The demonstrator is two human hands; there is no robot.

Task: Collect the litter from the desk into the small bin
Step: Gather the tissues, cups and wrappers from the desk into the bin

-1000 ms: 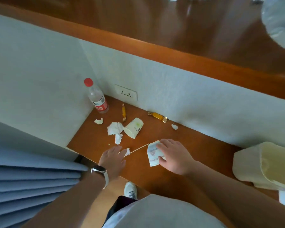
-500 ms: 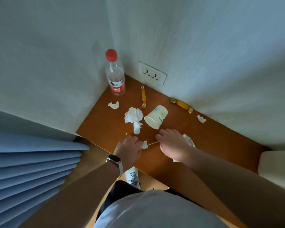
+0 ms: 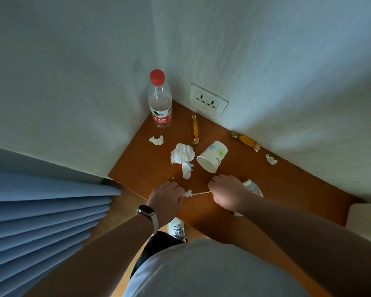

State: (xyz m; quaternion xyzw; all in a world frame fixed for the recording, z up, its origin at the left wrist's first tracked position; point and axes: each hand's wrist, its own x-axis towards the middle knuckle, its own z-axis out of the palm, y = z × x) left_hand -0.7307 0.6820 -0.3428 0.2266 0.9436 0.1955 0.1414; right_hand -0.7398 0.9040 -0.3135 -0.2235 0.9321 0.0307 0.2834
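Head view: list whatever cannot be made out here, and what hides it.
- Small bin: only a pale corner shows; the right edge cuts it off, so its opening is unseen.
- Printed packet: mostly covered by the right hand; print unreadable.
- Thin stick: both ends vanish under the fingers; whether the left hand grips it or the white scrap cannot be told.
- Bottle label: lettering too small.
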